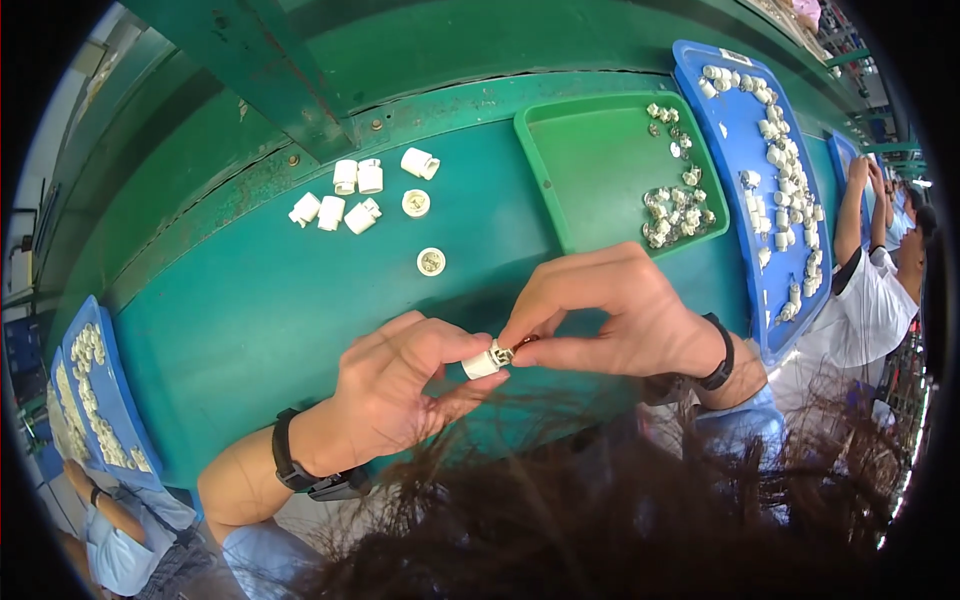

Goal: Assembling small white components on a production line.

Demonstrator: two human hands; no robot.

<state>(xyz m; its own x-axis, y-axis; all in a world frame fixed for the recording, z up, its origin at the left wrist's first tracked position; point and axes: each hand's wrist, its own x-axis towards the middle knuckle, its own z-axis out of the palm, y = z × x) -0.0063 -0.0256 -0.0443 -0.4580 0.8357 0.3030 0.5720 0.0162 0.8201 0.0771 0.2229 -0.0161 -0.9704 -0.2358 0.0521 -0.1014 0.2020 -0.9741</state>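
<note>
My left hand [385, 385] pinches a white cylindrical lamp socket [480, 366] between thumb and fingers, low over the green work surface. The socket lies tilted, with its metal-fitted end toward my right hand [620, 320]. My right thumb and index finger are closed on a small dark metal piece [523, 342] at that end. Whether this piece is inside or only against the socket is hidden by the fingertips. Beyond my left hand, several similar white sockets [370, 176] lie loosely grouped, and one stands apart end-up [431, 262].
A green tray [590, 165] with small metal parts [675, 217] stands beyond my right hand. Right of it is a blue tray [738, 190] of white sockets. Another blue tray [128, 400] is at far left. Co-workers [868, 290] sit on both sides. A green metal post [250, 75] rises behind.
</note>
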